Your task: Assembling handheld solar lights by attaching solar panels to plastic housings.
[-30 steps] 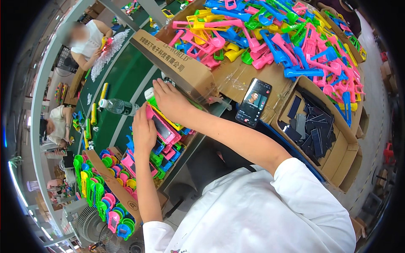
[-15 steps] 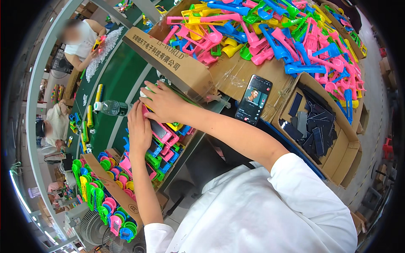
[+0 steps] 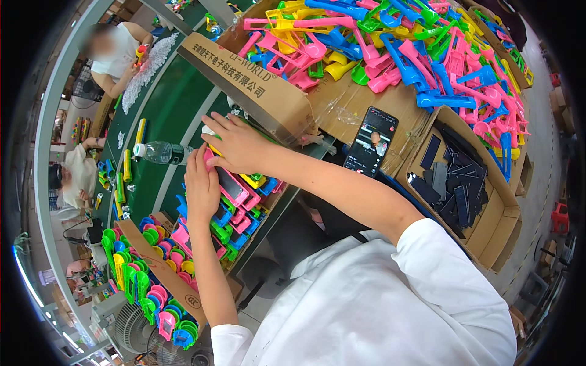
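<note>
My right hand (image 3: 235, 146) reaches in over the stacked plastic pieces, its fingers stretched forward and its thumb beside my left fingertips. My left hand (image 3: 202, 186) lies just left of it, fingers bent over the same spot. Between them shows the end of a pink plastic piece (image 3: 209, 157), mostly covered by the fingers. Below my right hand lies a pink frame with a dark panel (image 3: 232, 188), on top of green, blue and pink frames (image 3: 227, 235) packed in rows. A clear water bottle (image 3: 160, 153) lies on its side left of my hands.
A cardboard box (image 3: 247, 76) and a large heap of colourful plastic parts (image 3: 390, 46) fill the far side. At right are a phone (image 3: 371, 141) and a carton of dark panels (image 3: 497, 229). Colourful spoon-like pieces (image 3: 149, 280) stand left. Co-workers sit across the green belt (image 3: 177, 125).
My hands stay together at the same spot; the right fingers have shifted slightly. The phone's picture has changed, and the co-worker at the far left has moved their hands.
</note>
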`<state>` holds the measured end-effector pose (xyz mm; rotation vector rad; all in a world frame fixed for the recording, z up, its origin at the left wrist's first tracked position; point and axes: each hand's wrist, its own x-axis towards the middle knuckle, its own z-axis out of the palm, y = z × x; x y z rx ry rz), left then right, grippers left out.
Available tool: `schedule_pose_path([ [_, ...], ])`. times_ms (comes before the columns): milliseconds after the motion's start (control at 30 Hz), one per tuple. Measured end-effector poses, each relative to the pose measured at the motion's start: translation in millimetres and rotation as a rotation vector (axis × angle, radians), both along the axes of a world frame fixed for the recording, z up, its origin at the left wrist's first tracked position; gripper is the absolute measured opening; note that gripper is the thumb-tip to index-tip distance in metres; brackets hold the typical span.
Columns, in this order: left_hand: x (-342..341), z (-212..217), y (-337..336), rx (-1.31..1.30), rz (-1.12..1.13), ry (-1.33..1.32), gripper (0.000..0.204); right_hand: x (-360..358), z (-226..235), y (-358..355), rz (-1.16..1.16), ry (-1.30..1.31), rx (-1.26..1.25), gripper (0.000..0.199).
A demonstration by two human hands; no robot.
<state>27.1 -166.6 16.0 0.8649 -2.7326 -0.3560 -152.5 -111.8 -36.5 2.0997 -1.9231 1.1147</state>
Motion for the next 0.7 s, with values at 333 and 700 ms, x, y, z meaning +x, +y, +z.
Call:
schedule_pose_path([
  [333, 18, 11, 8, -0.132, 0.065, -0.108, 0.065, 8, 19, -5, 0.094, 0.116, 0.012, 0.062],
  [700, 15, -5, -1, -0.079, 0.089, -0.13, 0.054, 8, 14, -5, 0.033, 0.297, 0.136, 0.062],
])
